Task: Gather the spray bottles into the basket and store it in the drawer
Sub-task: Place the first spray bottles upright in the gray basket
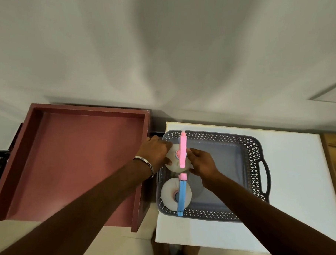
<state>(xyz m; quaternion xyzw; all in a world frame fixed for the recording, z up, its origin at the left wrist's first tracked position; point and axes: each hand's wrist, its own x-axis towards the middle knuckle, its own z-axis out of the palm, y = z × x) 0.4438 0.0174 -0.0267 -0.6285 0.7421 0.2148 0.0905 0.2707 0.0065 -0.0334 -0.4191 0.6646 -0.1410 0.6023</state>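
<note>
Both hands, left (156, 149) and right (201, 161), clasp the pink-topped spray bottle (181, 155) upright inside the grey basket (249, 152) on the white bench (293, 189). A blue-topped spray bottle (176, 194) stands nearer. Left of the hands lies the open red drawer (78, 160). The bracelet's (145, 163) lettering is unreadable.

We note basket (257, 158): grey plastic, perforated lattice walls, smooth floor, slight sheen. Two spray bottles: white matt plastic bodies; pink-headed bottle (182, 153) at 12 o'clock in basket, blue-headed bottle (180, 196) at 6 o'clock, heads smooth plastic. Drawer (72, 154): matt reddish-brown painted board. Table (294, 208): smooth white matt top. Bracelet (147, 163): polished metal.
</note>
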